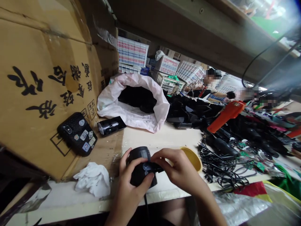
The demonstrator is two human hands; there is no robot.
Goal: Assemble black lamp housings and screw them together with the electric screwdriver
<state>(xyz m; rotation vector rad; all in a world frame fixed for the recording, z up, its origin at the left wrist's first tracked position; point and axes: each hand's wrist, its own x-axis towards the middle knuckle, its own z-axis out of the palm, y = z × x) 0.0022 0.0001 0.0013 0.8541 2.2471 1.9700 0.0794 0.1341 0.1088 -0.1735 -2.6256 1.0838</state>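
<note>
My left hand (131,185) is wrapped round a black rounded plastic housing (136,177), thumb at its lower side and fingers over the top. A black cord (146,204) hangs from below it past the table's edge. Closed in a pinch, my right hand (182,168) grips a narrow black part (157,168) at the housing's right side; whether this part is fixed to the housing I cannot tell. Just behind my right hand stands a yellow bowl (196,158), partly hidden. Crumpled white tissue (94,179) lies left of my left hand.
Left stands a cardboard box (39,72), a stickered black phone case (80,135) leaning on it. A white sack (162,108) holds dark things. Rightward lie an orange tool (225,116), black cables (225,166) and black parts. A shelf (178,34) hangs above; people work farther back.
</note>
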